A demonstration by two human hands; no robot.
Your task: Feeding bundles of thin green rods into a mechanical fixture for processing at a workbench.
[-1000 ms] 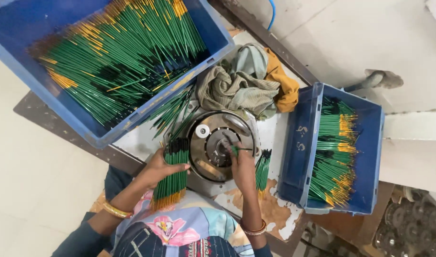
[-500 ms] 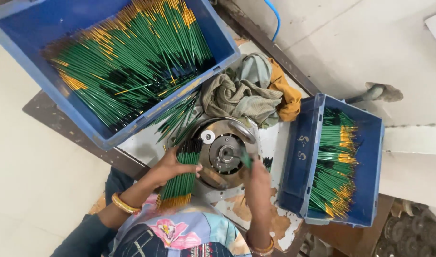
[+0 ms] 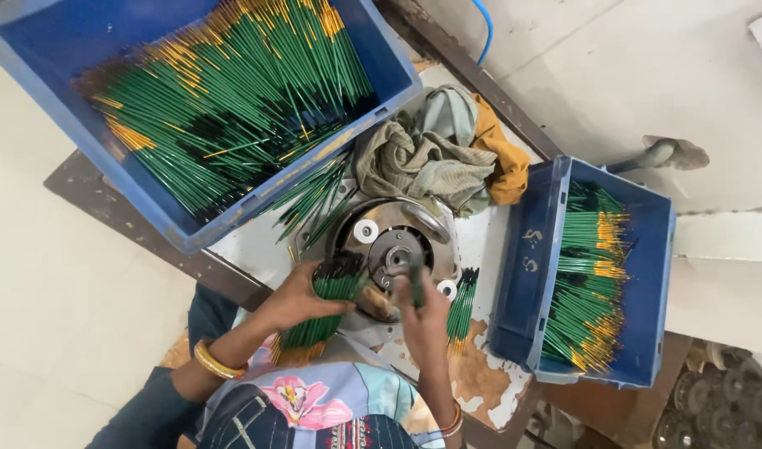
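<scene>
My left hand [image 3: 302, 295] is closed around a thick bundle of green sticks [image 3: 327, 308], at about the middle of its length; the dark tips point away from me toward the round metal machine [image 3: 393, 249], and the yellow ends stick out below my palm, toward my body. My right hand [image 3: 422, 312] is pinched on a single green stick [image 3: 416, 283] and holds it against the small hub of the machine, just beyond my fingertips. I judge these sticks to be very light, thin and stiff, with a smooth painted skin, so they can slide out of a loose fist; the bundle wants a full wrap of the fingers near the middle, and one stick wants only a soft pinch close to the end, because it may snap if bent. A few more sticks [image 3: 462, 303] lie just to the right of my right hand. Farther to the right stands a small blue crate [image 3: 530, 274], with sticks laid in order; its near wall carries pale markings, too small for me to read. Beyond my left hand is a large blue crate [image 3: 256, 204], filled with loose sticks. A crumpled cloth [image 3: 431, 158], grey-green with an orange piece, lies beyond the machine. I see no package and no sign.
</scene>
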